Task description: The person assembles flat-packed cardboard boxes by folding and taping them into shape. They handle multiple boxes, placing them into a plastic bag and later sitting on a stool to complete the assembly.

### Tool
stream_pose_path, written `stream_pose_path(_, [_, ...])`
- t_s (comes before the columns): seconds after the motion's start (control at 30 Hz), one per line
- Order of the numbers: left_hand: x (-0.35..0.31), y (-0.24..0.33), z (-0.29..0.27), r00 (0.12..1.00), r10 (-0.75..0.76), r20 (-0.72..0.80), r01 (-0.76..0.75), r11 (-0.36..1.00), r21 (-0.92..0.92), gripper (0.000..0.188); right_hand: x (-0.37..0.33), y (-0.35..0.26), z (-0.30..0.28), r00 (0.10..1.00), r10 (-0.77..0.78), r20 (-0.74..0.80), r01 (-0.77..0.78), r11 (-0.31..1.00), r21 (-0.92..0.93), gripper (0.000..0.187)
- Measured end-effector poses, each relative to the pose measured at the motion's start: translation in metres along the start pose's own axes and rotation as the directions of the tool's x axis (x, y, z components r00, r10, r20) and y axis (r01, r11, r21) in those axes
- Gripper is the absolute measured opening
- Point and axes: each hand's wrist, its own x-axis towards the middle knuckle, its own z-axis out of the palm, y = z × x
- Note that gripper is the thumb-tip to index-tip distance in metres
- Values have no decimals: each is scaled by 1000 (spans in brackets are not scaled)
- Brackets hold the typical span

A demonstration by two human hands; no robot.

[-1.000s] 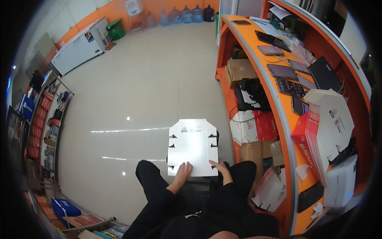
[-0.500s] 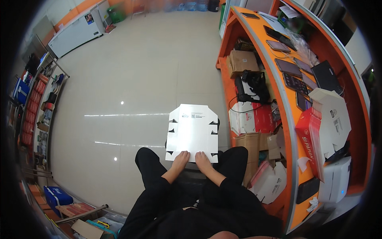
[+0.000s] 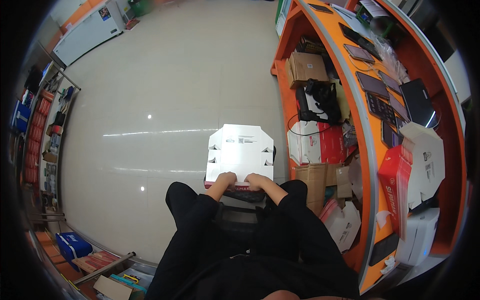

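A flat white cardboard box blank (image 3: 240,155) with notched side flaps lies before me, over a dark seat or stand between my knees. Its near edge is bent, and a strip of its red printed outer face shows there. My left hand (image 3: 226,180) grips this near edge left of the middle, fingers curled over it. Just to the right, my right hand (image 3: 255,181) grips the same edge with bent fingers. The fingertips of both hands are partly hidden.
To my right stands an orange counter (image 3: 367,200) bearing several phones, a stack of red-and-white box blanks (image 3: 425,170) and a white printer (image 3: 420,237). Cartons (image 3: 307,70) fill its lower shelf. A stocked rack (image 3: 42,130) lines the left; a white chest freezer (image 3: 90,32) stands far left.
The near edge of the box blank has been bent, bringing its red outer side into view. Both hands have moved slightly forward and curled round that edge. The view has shifted a little.
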Motion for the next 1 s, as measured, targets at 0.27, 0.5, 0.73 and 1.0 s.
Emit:
stream_pose_path(0.27, [51, -14, -26, 938, 22, 345, -28, 1000, 13, 57, 37, 38, -19, 966, -4, 260, -53, 976, 211, 39])
stream_pose_path(0.5, [48, -19, -18, 945, 56, 322, -35, 997, -71, 56, 23, 44, -3, 968, 1, 251, -115, 891, 440, 36])
stream_pose_path(0.73, [-10, 2, 87, 865, 172, -471, -29, 955, 295, 39, -43, -1, 71, 874, -152, -461, 193, 980, 42, 43])
stream_pose_path(1.0, [-30, 16, 131, 736, 276, -618, 142, 830, 539, 83, -50, -36, 147, 704, -209, -678, -252, 820, -514, 57])
